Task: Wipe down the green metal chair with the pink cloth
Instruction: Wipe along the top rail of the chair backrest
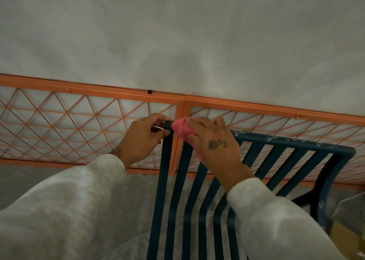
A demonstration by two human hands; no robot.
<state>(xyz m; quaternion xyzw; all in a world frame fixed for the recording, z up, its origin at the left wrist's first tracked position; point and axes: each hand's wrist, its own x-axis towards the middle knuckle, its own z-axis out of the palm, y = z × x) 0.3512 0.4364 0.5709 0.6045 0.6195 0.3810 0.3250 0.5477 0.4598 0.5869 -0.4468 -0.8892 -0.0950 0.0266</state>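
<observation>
The dark green slatted metal chair (292, 144) fills the lower right, its top rail running from the centre to the right, with white specks on it. My left hand (142, 139) is closed around the rail's left corner. My right hand (215, 143) presses the pink cloth (180, 129) onto the top rail just right of that corner. The cloth is bunched under my palm and part of it is hidden by my fingers.
An orange metal lattice fence (79, 119) runs across behind the chair. A pale plastic-covered wall (177, 42) rises above it. Plastic sheeting covers the floor (138, 196). A cardboard box (347, 238) sits at the lower right.
</observation>
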